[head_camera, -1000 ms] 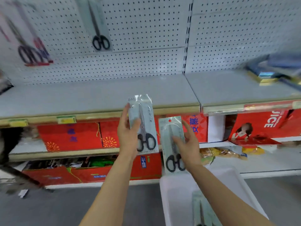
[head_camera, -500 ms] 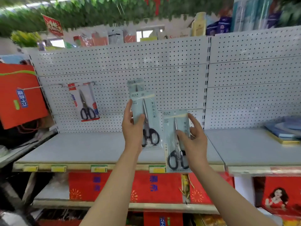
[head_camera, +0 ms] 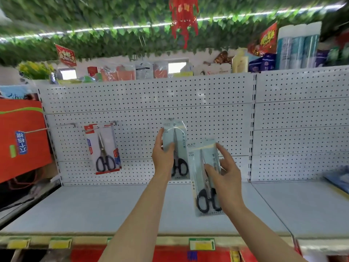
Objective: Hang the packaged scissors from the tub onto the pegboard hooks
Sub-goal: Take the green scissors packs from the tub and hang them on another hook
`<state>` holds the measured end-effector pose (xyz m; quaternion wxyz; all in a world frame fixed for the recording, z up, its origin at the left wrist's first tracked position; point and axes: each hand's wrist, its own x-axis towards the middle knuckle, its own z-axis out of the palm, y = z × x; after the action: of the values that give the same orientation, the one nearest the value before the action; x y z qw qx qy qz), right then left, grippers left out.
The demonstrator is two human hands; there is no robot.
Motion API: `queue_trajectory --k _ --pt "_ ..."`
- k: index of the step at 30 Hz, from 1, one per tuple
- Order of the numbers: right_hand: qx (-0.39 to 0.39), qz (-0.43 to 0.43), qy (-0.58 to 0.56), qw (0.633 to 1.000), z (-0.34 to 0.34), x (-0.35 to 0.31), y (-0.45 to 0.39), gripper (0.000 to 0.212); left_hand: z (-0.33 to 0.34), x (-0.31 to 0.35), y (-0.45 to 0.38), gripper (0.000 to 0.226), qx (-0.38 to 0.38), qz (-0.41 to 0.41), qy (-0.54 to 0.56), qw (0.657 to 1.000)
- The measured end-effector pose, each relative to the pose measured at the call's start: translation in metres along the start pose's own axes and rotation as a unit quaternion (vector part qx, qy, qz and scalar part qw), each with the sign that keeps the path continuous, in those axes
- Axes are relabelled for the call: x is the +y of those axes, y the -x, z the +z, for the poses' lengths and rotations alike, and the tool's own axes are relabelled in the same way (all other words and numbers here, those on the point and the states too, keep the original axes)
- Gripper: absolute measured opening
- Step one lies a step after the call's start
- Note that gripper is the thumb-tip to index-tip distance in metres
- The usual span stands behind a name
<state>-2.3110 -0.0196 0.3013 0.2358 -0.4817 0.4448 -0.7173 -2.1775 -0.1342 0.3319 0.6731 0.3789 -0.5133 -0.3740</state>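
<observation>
Two hands are raised in the middle of the frame, each gripping one packaged pair of scissors in front of the white pegboard. The left hand, just left of centre, holds its pack upright by the left edge, fingers curled along that edge and thumb pressed on the front; the pack's top reaches up against the pegboard holes, though whether it touches a hook cannot be told. The right hand, lower and to the right of centre, pinches the second pack near its middle, thumb on the front and fingers wrapped round the right edge. This pack tilts slightly, with the black handles at its bottom end, and its upper left corner overlaps the lower right of the first pack.

At centre left, a third pack of scissors with red trim hangs from a hook on the pegboard, well apart from both hands. Left of it, another hook carries nothing. Below the pegboard runs a pale grey shelf, with yellow price tags along its front lip at the bottom of the frame. A red bag fills the left edge.
</observation>
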Motion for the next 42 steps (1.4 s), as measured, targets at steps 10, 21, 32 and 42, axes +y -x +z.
queue_trajectory --k 10,21,32,42 --pt "0.015 -0.004 0.011 1.0 0.029 0.017 -0.025 0.062 0.003 -0.038 -0.037 0.059 0.016 0.005 0.02 1.0" --pt "0.006 -0.017 0.007 1.0 0.06 0.027 -0.046 0.06 0.001 -0.067 -0.064 0.048 0.021 0.055 -0.189 0.98" --pt "0.0 -0.031 0.002 1.0 0.103 0.027 -0.075 0.058 -0.04 -0.051 -0.079 0.055 0.003 0.166 -0.249 0.954" --pt "0.016 -0.01 -0.029 0.999 0.117 0.048 -0.099 0.055 -0.034 -0.011 -0.083 0.051 -0.095 0.332 -0.417 0.841"
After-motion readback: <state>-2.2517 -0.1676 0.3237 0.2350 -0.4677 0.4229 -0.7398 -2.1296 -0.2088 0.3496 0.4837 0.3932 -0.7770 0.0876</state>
